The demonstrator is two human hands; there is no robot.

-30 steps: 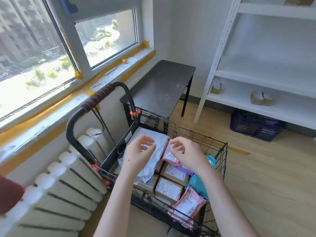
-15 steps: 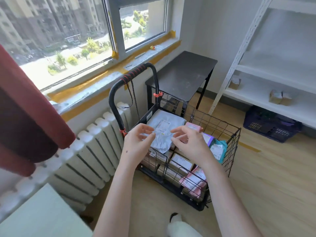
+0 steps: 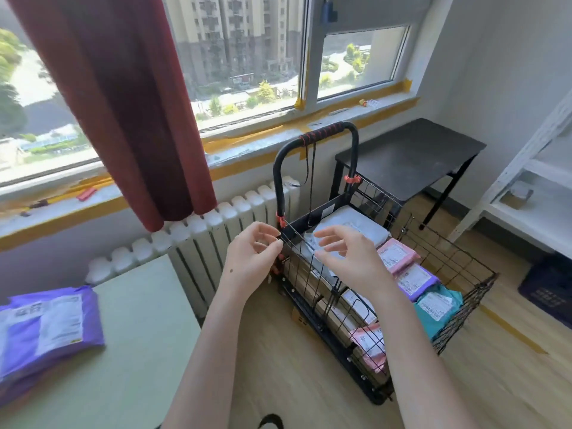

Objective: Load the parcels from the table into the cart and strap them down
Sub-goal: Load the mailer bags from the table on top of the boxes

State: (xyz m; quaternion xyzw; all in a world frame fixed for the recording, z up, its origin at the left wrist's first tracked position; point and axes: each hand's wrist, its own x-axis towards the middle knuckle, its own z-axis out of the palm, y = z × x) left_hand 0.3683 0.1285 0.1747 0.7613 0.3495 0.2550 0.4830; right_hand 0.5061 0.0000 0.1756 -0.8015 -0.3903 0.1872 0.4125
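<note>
Two hands hover over the wire-mesh cart at frame centre. The left hand pinches its fingertips at the cart's near top corner; whether it grips a cord cannot be told. The right hand is spread open, holding nothing. Soft plastic parcels in grey, pink, purple and teal lie flat in the cart. One glossy purple parcel remains on the pale green tabletop, lower left.

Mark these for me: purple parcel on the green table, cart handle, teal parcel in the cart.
Purple plastic parcel (image 3: 46, 331): head view, white label.
Black cart handle (image 3: 325, 133): head view, red-wrapped top bar.
Teal plastic parcel (image 3: 439, 305): head view, its label.
</note>
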